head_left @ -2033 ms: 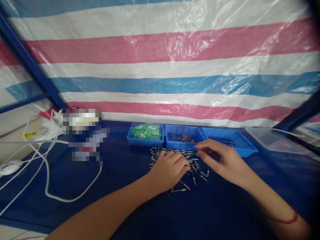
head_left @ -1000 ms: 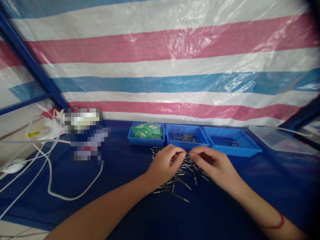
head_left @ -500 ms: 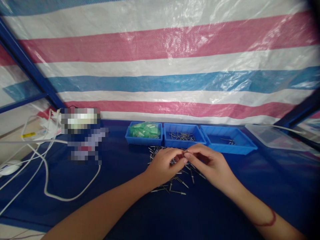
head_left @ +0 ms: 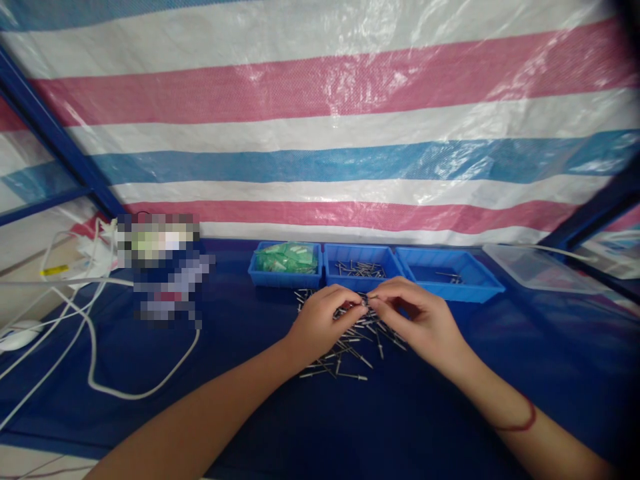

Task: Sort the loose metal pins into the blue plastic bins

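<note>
A loose pile of pop rivets (head_left: pixel 356 357), thin metal pins with paler ends, lies on the blue tabletop below my hands. My left hand (head_left: pixel 325 323) is closed in a pinch above the pile; what sits between its fingertips is too small to make out. Close by on the right, my right hand (head_left: pixel 420 317) pinches thumb and forefinger on a small, thin dark piece that looks like a pop rivet (head_left: pixel 373 297). The fingertips of both hands almost meet, and the hands cover part of the pile.
Behind the pile stand three blue bins in a row: one with green plastic packets (head_left: pixel 286 259), a middle bin (head_left: pixel 325 267) with rivets, and a right bin (head_left: pixel 480 288) holding a few. A clear plastic lid (head_left: pixel 540 270) lies farther right. White cables (head_left: pixel 145 398) cross the left side.
My fingertips have drawn slightly apart, where they touched before. The whole view has shifted a little, and the bins and pile appear slightly farther left and up.
</note>
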Demonstrator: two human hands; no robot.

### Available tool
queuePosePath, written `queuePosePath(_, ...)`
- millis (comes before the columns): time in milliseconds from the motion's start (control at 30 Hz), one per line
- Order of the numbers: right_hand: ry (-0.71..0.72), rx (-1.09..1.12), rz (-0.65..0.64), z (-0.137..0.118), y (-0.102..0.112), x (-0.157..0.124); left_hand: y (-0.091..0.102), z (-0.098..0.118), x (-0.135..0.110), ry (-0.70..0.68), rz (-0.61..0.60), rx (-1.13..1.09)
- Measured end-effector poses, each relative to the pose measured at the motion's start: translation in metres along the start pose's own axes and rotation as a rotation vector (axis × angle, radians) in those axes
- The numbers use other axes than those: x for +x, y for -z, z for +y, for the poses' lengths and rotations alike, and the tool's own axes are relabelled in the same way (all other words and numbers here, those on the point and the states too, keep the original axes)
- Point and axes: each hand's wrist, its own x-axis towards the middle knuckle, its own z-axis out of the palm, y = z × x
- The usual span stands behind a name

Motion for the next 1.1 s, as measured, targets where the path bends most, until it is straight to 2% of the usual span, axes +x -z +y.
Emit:
queuePosePath(100,-0.015,-0.024,0.007,0.005,0.003,0.002,0.002,-0.002,0.001,0.005,0.041,-0.001)
queuePosePath(267,0.024,-0.102,-0.149,0.012,0.008,0.005,0.003,-0.003,0.000,0.009,0.085,0.026)
queuePosePath(333,0.041,-0.166,-0.164,0.014,0.014,0.008,0.004,-0.003,0.000,0.010,0.077,0.037)
queuePosePath(400,0.054,-0.254,-0.098,0.017,0.024,0.012,0.005,-0.002,-0.001,0.003,0.035,0.079)
queuePosePath(467,0.042,-0.372,0.036,0.025,0.038,0.015,0.005,0.000,-0.002,-0.027,-0.063,0.161)
queuePosePath(600,-0.092,-0.758,0.283,0.048,0.071,0.018,0.003,0.006,-0.006,-0.121,-0.255,0.329)
queuePosePath(733,-0.212,-0.997,0.327,0.066,0.088,0.016,-0.001,0.010,-0.013,-0.192,-0.337,0.435)
queuePosePath(833,-0.241,-1.088,0.271,0.067,0.083,0.014,-0.002,0.009,-0.015,-0.220,-0.400,0.488)
queuePosePath(900,-0.209,-1.085,0.243,0.061,0.072,0.014,-0.001,0.008,-0.014,-0.220,-0.422,0.502)
queuePosePath(1100,0.041,-0.791,0.079,0.029,0.023,0.007,-0.001,0.012,-0.012,-0.190,-0.423,0.552)
